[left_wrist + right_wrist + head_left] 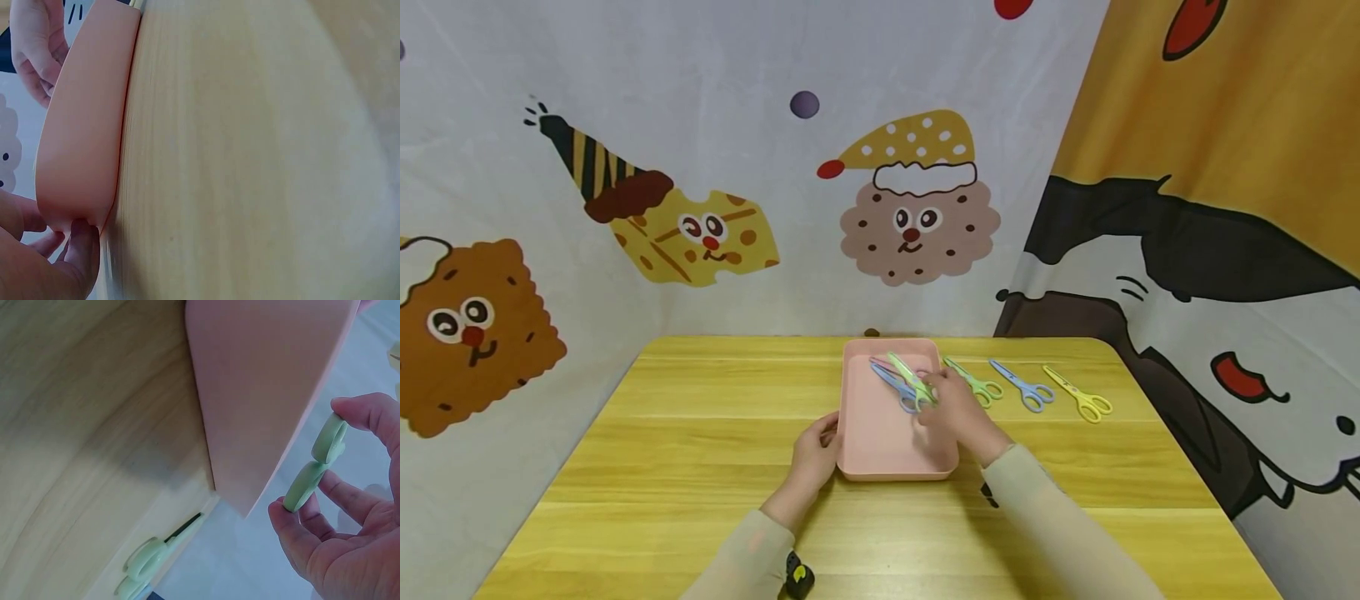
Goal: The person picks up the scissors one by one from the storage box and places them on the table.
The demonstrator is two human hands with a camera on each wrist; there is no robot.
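A shallow pink tray (871, 442) sits on the table. At its left side my left hand (814, 454) grips the wall near the front corner; in the left wrist view, fingers and thumb lie around that corner of the tray (87, 119). Above the tray's right part, my right hand (961, 408) holds light green scissors (904, 370) by the handle loops, blades pointing away. The right wrist view shows both green scissor loops (304, 486) between thumb and fingers. Blue scissors (891, 380) and partly covered pink scissors (881, 362) lie in the tray beneath.
Right of the tray, green scissors (972, 382), blue scissors (1021, 384) and yellow scissors (1077, 393) lie in a row on the wooden table (715, 450). The right forearm partly crosses in front. A cartoon-printed curtain (737, 67) hangs behind the table.
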